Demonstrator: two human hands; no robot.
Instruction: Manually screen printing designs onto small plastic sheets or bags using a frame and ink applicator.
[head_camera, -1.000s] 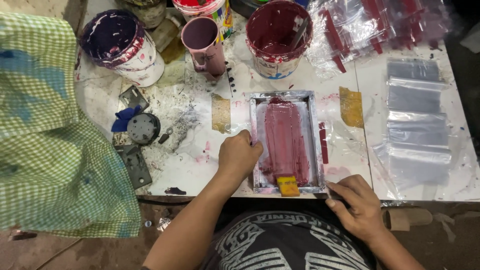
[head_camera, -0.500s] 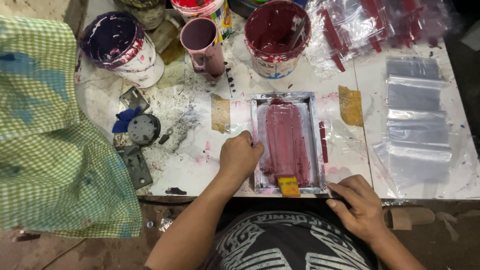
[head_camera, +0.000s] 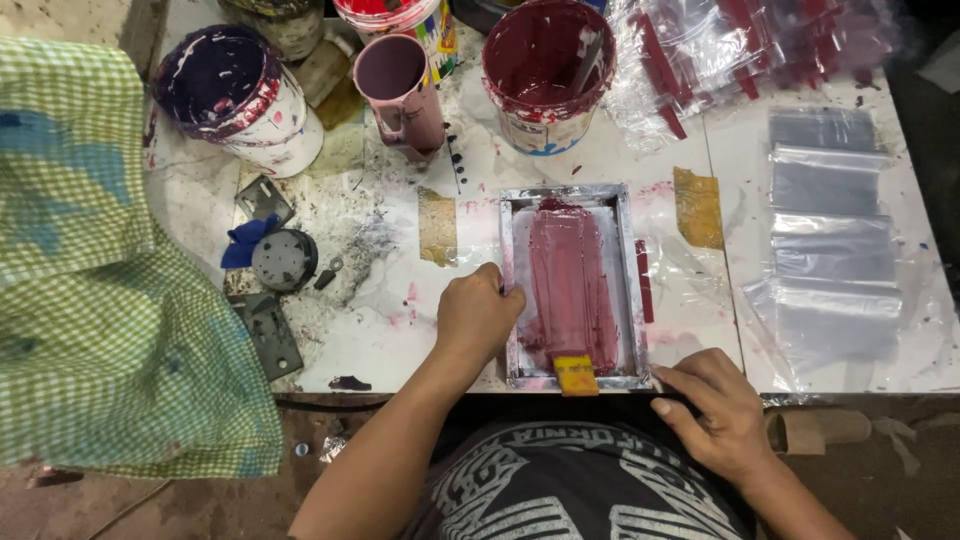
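Frame: your small rectangular screen-printing frame with a grey metal rim and a mesh smeared in dark red ink (head_camera: 572, 283) lies flat on the white, ink-stained table (head_camera: 380, 300), close to the near edge and straight in front of you.
Left hand: your left hand (head_camera: 478, 315) rests on the frame's left rail, fingers curled together over the rim and pressing down; this grip is closed on the frame.
Right hand: your right hand (head_camera: 712, 405) sits at the table's near edge, just beside the frame's near right corner, fingers loosely bent; you cannot tell from here whether it pinches anything.
Squeegee: the short squeegee with a yellow handle (head_camera: 576, 374) lies on the mesh at the frame's near end, between your two hands and touching neither.
Handling: the frame looks light and stiff, but the mesh is taut, wet and easily marked, so take hold by the metal rails only; the rim probably carries some ink and may be slippery.
Position to grip: the inked mesh lies just to the right of your left fingers, and the near rail runs towards your right hand.
Around: a plastic bucket of dark red ink (head_camera: 545, 70) and a pink mug (head_camera: 400, 90) stand beyond the frame; clear plastic bags (head_camera: 830, 230) lie in a row well to the right.
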